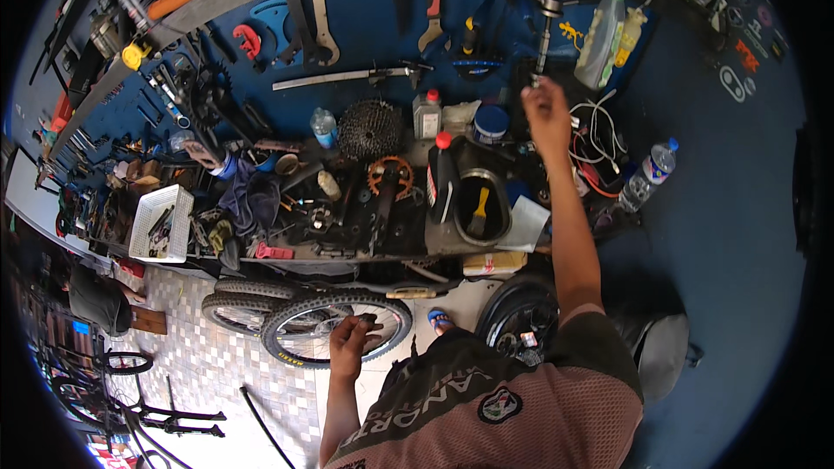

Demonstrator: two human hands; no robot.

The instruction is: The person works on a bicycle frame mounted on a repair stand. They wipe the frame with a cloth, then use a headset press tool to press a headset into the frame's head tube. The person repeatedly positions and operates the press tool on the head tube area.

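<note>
While your left hand [347, 346] pinches a dark piece [372, 323], your right hand [547, 117], its fingers' hold unclear, could overreach, jarring the metal rod [545, 45].

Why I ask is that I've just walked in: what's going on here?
The person's right hand is up at the lower end of a long, slender metal tool against the blue wall panel; whether the fingers grip it is unclear. The left hand, lower down, holds a small dark object, seen against a black-tyred bicycle wheel. On the cluttered dark workbench, a yellow brush rests in an open-topped dark container beside a black plastic bottle with a red cap.
</note>
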